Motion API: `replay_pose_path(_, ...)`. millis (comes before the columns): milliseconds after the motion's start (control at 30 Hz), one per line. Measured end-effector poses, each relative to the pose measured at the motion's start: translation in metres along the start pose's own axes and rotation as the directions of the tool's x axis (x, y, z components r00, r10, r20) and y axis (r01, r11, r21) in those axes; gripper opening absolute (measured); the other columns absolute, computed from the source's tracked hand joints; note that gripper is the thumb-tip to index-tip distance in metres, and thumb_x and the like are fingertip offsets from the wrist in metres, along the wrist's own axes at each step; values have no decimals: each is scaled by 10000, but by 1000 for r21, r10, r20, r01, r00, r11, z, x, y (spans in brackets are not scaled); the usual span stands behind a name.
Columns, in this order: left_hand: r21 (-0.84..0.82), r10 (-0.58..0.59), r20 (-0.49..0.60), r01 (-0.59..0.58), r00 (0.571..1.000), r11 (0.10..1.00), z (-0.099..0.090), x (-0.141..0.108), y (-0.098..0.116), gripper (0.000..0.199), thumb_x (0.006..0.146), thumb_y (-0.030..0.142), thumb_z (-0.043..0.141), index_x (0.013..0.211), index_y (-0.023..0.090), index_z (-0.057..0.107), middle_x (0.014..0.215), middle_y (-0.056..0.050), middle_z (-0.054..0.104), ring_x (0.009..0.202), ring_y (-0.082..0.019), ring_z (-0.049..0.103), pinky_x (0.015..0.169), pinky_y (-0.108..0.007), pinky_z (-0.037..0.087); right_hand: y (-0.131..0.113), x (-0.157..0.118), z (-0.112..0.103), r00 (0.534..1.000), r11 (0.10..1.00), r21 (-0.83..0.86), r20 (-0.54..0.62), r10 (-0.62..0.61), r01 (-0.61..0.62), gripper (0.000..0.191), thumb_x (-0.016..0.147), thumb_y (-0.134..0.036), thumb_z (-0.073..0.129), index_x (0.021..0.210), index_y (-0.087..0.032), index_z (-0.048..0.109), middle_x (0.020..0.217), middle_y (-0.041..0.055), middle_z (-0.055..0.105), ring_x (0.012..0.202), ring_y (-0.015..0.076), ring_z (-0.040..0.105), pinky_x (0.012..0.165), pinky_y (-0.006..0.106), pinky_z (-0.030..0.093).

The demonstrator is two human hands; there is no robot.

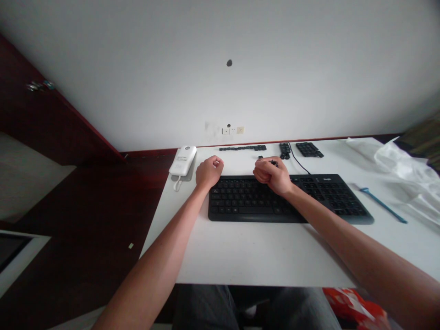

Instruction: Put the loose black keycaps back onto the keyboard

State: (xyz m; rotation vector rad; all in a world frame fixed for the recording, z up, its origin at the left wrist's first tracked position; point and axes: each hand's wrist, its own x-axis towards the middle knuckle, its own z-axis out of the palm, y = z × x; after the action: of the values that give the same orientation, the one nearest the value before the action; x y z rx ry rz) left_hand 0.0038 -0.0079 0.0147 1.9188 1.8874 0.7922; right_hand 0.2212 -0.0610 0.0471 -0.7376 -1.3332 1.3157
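Note:
A black keyboard [256, 210] lies on the white table in front of me. At its upper left corner is my left hand [209, 172], fingers curled; anything inside them is hidden. Over the keyboard's upper middle, my right hand [273, 175] is closed in a fist, with small black keycaps [274, 162] showing at its top. Behind the keyboard, a row of loose keycaps [243, 148] runs along the table's back. Two more groups, a narrow keycap cluster [285, 150] and a wider keycap block [309, 150], sit further right.
A white power bank [183, 161] with a strap lies at the table's left edge. To the right are a blue stick-like tool [384, 205] and a crumpled white plastic bag [405, 160]. The keyboard cable [299, 161] runs back between the keycap groups. A wall with sockets [233, 130] stands behind.

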Motion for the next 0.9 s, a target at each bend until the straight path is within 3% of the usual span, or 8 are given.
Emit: replay_pose_path(900, 2, 7, 3, -7, 1000, 1000, -2, -2, 1, 149, 949, 353, 602, 939, 308, 744, 963, 22, 771, 891, -207, 694, 740, -276, 435, 6, 1, 0, 999, 1000, 26, -49, 6, -5, 508, 866, -321, 670, 492, -232, 338, 451, -75, 233, 402, 65, 197, 434, 283, 94)
